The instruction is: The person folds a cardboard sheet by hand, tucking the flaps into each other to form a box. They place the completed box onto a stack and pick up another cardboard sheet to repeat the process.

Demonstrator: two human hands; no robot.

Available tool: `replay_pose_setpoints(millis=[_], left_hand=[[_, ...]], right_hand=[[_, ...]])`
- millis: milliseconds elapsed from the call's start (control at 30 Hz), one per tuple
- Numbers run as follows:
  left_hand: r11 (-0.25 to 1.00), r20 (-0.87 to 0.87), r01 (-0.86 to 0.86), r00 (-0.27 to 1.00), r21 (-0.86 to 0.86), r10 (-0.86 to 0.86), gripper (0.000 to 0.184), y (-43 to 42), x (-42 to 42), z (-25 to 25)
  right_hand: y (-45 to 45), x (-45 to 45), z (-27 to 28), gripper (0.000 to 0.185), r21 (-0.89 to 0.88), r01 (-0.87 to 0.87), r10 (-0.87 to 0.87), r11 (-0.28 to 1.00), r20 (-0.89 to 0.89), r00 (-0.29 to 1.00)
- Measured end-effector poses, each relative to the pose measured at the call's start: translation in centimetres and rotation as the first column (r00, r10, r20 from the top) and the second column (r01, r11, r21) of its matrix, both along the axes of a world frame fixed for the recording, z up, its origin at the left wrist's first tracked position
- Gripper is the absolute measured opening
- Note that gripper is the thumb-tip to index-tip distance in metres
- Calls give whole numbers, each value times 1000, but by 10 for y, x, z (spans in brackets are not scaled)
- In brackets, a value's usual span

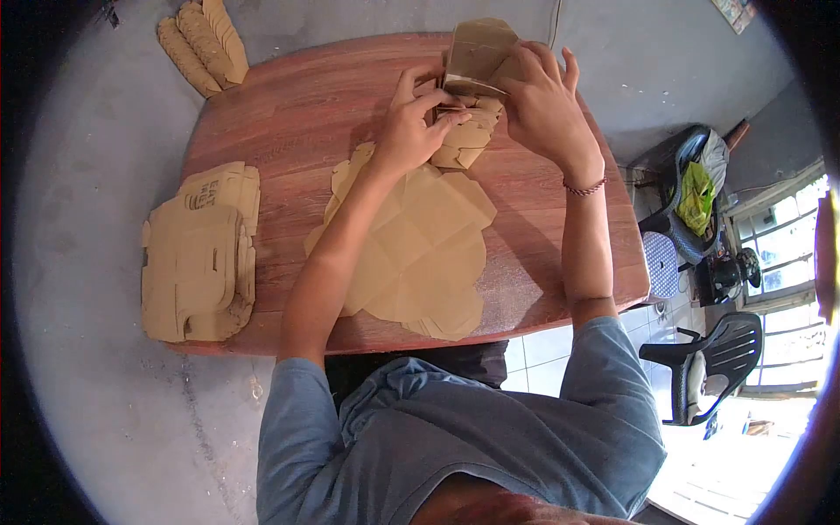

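At the far edge of the table, a partly folded cardboard box [479, 52] stands between my hands. My right hand [541, 101] grips its right side, with the fingers bent over the cardboard. My left hand [418, 118] is at its lower left, thumb and fingers pinched near the cardboard edges. Just below the box lies a small stack of folded cardboard pieces [464, 144], close to my left fingertips. Flat unfolded cardboard sheets [424, 249] lie nearer to me, partly under my left forearm.
A pile of flat cardboard with printing [188, 262] sits at the table's left edge. More stacked cardboard [206, 48] is at the far left corner of the wooden table [289, 131]. To the right are a black chair [722, 354] and another chair holding bags [696, 197].
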State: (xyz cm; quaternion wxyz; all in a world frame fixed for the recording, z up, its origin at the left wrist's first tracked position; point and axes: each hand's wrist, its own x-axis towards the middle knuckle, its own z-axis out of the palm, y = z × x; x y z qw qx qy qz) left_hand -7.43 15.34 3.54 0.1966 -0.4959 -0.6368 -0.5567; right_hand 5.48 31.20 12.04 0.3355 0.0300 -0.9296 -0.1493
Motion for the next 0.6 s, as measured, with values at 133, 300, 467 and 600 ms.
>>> replay_pose_setpoints(millis=[133,300,467,600], left_hand=[[998,35,49,998,-30,-48,20,-10,0,3],[907,408,276,823,319,-394,46,-1,-9,23],[963,345,267,900,44,-266,59,15,-43,49],[923,414,378,829,77,-375,56,23,-37,49]], right_hand=[[8,0,3,28,-102,-99,104,990,35,994],[14,-2,6,30,-169,-259,267,951,27,963],[13,-5,5,31,-222,-322,340,920,52,939],[17,-13,-5,29,-250,-299,329,921,90,940]])
